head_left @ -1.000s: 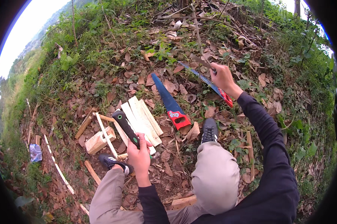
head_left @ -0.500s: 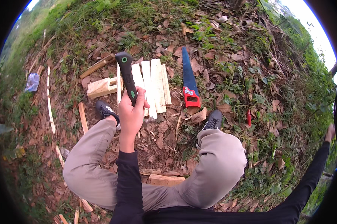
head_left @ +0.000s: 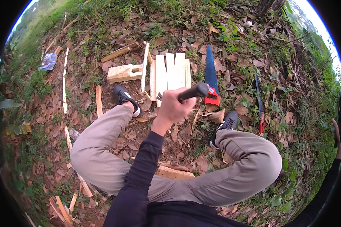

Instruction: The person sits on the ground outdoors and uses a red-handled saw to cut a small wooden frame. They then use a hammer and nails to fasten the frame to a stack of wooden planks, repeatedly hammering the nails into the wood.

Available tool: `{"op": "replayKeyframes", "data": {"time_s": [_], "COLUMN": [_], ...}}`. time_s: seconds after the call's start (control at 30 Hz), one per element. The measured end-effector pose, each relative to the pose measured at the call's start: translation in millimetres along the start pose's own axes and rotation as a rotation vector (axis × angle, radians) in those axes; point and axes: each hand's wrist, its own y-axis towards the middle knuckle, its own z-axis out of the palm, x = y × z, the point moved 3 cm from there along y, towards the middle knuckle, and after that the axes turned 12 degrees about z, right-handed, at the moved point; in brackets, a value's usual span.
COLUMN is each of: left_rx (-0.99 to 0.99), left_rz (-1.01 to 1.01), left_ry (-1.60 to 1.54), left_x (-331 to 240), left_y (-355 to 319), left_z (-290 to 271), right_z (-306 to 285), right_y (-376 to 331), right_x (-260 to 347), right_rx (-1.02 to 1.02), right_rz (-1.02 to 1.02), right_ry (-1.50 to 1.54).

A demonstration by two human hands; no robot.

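My left hand [head_left: 171,108] is closed around a hammer [head_left: 195,91]. Its black rubber handle points right, and what look like claw prongs show at the hand's left side; the rest of its head is hidden by my fingers. Just beyond the hand lie several pale wooden slats [head_left: 170,72] side by side. Left of them a thin strip [head_left: 144,68] stands beside a notched wood block [head_left: 121,73]. At the far right rim my right hand [head_left: 337,134] is small and stretched away from me; its fingers are too unclear to read.
A handsaw [head_left: 211,72] with a red handle lies right of the slats. Farther right is a narrow blue-bladed tool [head_left: 259,102] with a red handle. A wood offcut [head_left: 174,173] lies between my legs. More sticks [head_left: 62,210] and a crumpled clear plastic item [head_left: 48,61] lie left.
My left hand has moved right and turned, so the hammer handle swings from pointing up and away to pointing right. The view has shifted, and my right arm sits lower at the rim.
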Motion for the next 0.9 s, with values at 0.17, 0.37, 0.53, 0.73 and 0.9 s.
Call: {"op": "replayKeyframes", "data": {"time_s": [0.17, 0.37, 0.53, 0.73, 0.9], "left_rx": [0.317, 0.252, 0.219, 0.225, 0.188], "left_rz": [0.364, 0.232, 0.100, 0.016, 0.016], "left_ry": [0.314, 0.193, 0.158, 0.087, 0.091], "left_x": [-8, 25, 65, 81, 87], "left_y": [-39, -97, -126, -128, -130], "left_z": [62, 83, 72, 56, 53], "right_z": [267, 485, 522, 517, 537], "right_y": [-243, -429, -511, -541, -547], "right_x": [249, 325, 343, 365, 365], "right_rx": [0.632, 0.630, 0.594, 0.633, 0.581], "right_rz": [-0.682, -1.508, -1.628, -1.658, -1.702], "right_ry": [-0.233, -0.495, -0.374, -0.181, -0.296]}}
